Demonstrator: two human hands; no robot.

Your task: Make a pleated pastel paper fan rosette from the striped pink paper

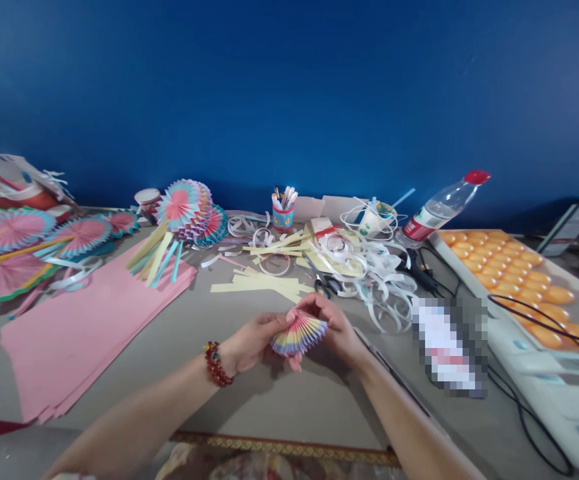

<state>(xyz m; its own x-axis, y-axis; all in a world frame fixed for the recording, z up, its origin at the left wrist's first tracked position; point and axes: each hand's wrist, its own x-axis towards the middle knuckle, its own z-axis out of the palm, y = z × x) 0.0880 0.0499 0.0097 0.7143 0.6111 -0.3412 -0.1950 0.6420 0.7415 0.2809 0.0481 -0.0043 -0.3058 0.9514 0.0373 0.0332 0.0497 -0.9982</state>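
Note:
A small pleated paper fan [299, 335] with rainbow stripes is held over the grey table [279, 393] between both my hands. My left hand [252, 343] pinches its left side; a red bead bracelet [216, 364] is on that wrist. My right hand [333, 327] grips its top and right side with bent fingers. The fan is spread partly open, its pleats fanning downward.
Pink paper sheets [84, 327] lie at left, with finished paper fans [189, 210] behind them. Yellow strips [259, 283], scissors [326, 283] and white paper curls [384, 287] lie beyond my hands. A pen cup [283, 212], a water bottle [442, 207] and an orange-patterned tray [514, 273] stand right.

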